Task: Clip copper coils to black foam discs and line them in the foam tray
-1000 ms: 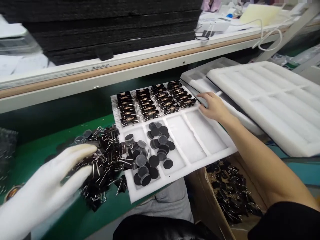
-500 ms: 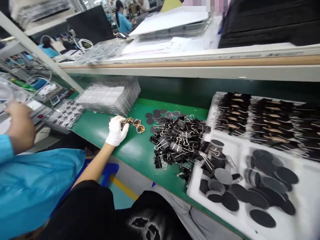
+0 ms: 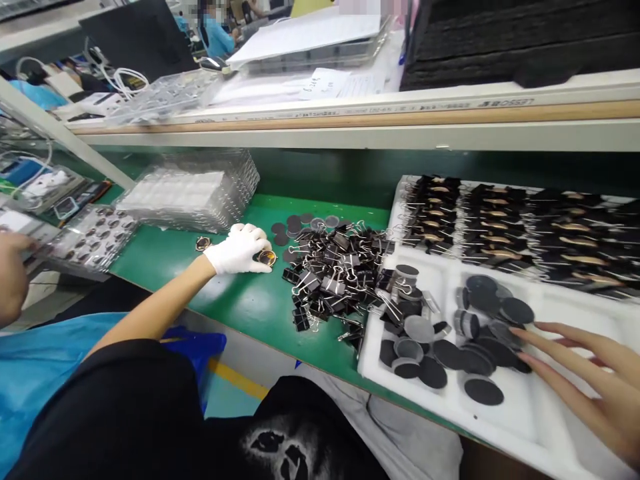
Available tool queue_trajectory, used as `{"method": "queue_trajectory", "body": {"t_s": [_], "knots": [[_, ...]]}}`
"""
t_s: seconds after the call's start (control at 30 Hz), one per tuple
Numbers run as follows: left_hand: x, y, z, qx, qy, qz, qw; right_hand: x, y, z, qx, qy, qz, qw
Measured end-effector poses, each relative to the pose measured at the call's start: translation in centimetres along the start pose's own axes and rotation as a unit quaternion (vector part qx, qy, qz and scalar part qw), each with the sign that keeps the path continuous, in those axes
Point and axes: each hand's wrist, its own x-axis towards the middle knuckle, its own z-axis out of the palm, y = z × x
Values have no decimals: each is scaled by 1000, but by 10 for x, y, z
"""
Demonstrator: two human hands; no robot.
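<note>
Gold-rimmed round pieces [image 3: 267, 257] lie on the green bench top [image 3: 235, 303] under the fingertips of the gloved left hand [image 3: 240, 249], which reaches out flat with fingers curled down over them; whether it actually pinches one cannot be told, since the fingers hide the contact. Another such piece [image 3: 203, 244] sits alone just beyond the wrist side of that hand, apart from it. Just past its fingertips begins a loose heap of black binder clips [image 3: 335, 273], with a few dark round discs [image 3: 300, 223] scattered on the bench on the far side of that hand. The bare right hand [image 3: 595, 377] is spread open, fingers straight and parted, resting low over the near part of the white foam tray [image 3: 525, 420] and holding nothing; its fingertips point toward a pile of black discs [image 3: 480, 340] in the tray compartment and end just beside them. A second compartment nearer the left hand holds more discs [image 3: 415, 347]. The far rows of the tray carry clipped assemblies [image 3: 500, 227], well beyond the right hand. A stack of clear plastic trays [image 3: 193, 190] stands beyond the left forearm. A co-worker's bare hand [image 3: 13, 273] and blue sleeve [image 3: 40, 373] show on the far side of the left arm.
</note>
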Motion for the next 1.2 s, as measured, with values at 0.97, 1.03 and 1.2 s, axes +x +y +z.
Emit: {"method": "queue_trajectory", "body": {"t_s": [0.97, 1.03, 1.2], "knots": [[57, 190, -93, -85, 325, 269, 902, 79, -186, -18, 366, -5, 59, 929], [53, 194, -96, -83, 319, 284, 900, 80, -190, -20, 459, -72, 182, 866], [53, 173, -109, -83, 250, 306, 915, 80, -182, -22, 553, -221, 260, 760]]}}
